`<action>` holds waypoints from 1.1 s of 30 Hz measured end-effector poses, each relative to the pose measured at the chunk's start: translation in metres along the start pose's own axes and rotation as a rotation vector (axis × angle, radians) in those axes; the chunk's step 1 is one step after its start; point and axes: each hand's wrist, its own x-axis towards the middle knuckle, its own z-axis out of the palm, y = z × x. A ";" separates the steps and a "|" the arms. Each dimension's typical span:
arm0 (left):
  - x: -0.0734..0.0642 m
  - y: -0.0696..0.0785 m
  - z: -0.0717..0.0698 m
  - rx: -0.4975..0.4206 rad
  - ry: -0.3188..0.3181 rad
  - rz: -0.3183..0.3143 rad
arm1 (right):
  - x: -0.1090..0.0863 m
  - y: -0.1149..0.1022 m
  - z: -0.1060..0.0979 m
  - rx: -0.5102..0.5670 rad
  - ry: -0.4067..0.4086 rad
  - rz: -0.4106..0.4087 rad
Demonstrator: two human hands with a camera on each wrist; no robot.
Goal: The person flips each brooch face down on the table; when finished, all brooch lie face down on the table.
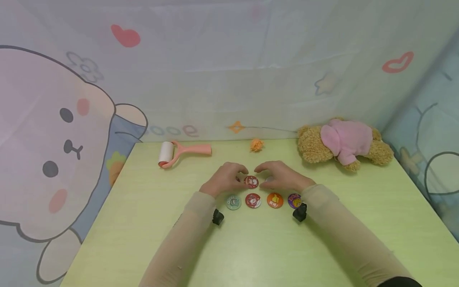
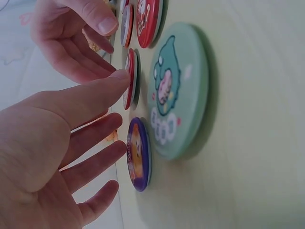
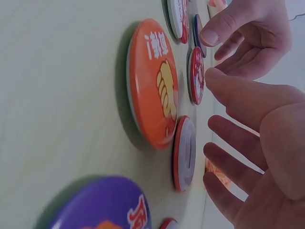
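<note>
Head view: left hand (image 1: pixel 226 176) and right hand (image 1: pixel 285 175), fingers standing wide, gripping nothing; red badge (image 1: pixel 251 182) lying between thumbtips; apparently positioning it, next move probably requiring gentle nudging.

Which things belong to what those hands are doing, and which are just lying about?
Seemingly in the job:
left hand
right hand
badges near them

Seemingly just lying about:
roller
teddy
small orange thing

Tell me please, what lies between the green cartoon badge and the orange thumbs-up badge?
A red cartoon badge lies between the green cartoon badge and the orange thumbs-up badge, as the head view shows.
</note>
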 end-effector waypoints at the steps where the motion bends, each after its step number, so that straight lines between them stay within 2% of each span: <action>1: 0.000 0.000 0.000 -0.004 0.000 -0.001 | 0.001 0.000 0.001 -0.002 -0.003 0.005; 11: -0.001 -0.003 -0.001 -0.024 -0.015 -0.005 | 0.010 -0.004 0.010 -0.023 -0.016 -0.019; 16: -0.001 -0.001 -0.001 -0.001 -0.006 -0.013 | 0.014 -0.005 0.012 -0.041 -0.014 -0.035; 22: 0.000 0.002 -0.001 0.025 -0.003 -0.004 | 0.017 -0.006 0.012 -0.053 -0.010 -0.019; 33: 0.002 0.002 0.002 0.062 -0.009 0.011 | 0.018 -0.006 0.015 -0.084 0.002 -0.063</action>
